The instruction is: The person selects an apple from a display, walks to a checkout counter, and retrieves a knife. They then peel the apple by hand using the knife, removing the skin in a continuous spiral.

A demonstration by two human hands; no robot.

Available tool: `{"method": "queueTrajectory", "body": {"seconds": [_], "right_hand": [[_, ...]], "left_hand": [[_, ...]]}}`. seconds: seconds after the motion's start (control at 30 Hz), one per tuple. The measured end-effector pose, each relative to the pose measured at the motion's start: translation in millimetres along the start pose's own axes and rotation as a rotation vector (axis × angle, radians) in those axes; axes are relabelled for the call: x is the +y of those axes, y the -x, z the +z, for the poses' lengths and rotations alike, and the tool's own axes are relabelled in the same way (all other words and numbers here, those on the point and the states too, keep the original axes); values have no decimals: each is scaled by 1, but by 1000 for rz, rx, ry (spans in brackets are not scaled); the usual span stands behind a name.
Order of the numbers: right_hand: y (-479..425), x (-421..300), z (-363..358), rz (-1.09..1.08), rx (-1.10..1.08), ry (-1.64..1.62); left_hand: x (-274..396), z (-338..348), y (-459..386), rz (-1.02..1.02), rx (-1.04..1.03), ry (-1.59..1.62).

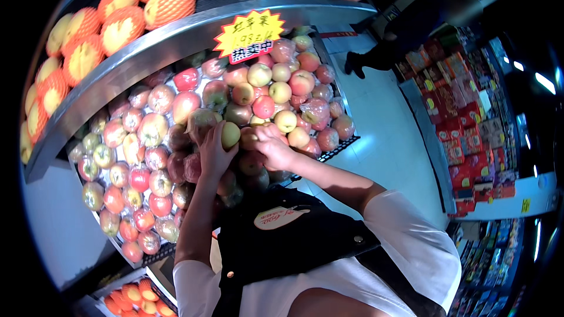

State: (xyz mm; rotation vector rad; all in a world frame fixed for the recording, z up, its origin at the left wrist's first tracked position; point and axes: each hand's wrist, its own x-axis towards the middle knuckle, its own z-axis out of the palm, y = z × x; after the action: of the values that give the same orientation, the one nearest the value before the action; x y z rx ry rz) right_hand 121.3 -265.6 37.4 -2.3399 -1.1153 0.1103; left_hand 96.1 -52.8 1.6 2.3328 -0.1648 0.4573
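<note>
My left hand is closed around a yellow-green apple, above the middle of a fruit display. Just to its right, my right hand has its fingers on a reddish apple; whether it grips that apple is hard to tell. Around both hands lie many loose red and yellow apples. Farther left, the apples are mostly wrapped in clear film. A yellow starburst price sign stands at the back of the pile.
Behind the apples runs a metal shelf edge, with fruit in orange foam nets above it. A black crate edge borders the right side. Beyond the tiled floor, a person in dark clothes is near stocked shelves.
</note>
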Motion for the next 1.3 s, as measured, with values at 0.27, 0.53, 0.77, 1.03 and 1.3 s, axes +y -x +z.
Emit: {"method": "queueTrajectory", "body": {"seconds": [0.27, 0.53, 0.77, 1.03, 1.3], "right_hand": [[40, -10, 16, 77, 256, -188], [115, -17, 23, 229, 403, -173], [145, 39, -11, 567, 694, -58], [107, 131, -47, 577, 652, -103], [103, 186, -53, 504, 678, -60]], "left_hand": [[7, -2, 12, 88, -27, -187], [8, 6, 36, 204, -179, -206], [12, 14, 35, 184, -167, -201], [74, 37, 36, 135, -32, -259], [157, 122, 35, 19, -284, -256]]}}
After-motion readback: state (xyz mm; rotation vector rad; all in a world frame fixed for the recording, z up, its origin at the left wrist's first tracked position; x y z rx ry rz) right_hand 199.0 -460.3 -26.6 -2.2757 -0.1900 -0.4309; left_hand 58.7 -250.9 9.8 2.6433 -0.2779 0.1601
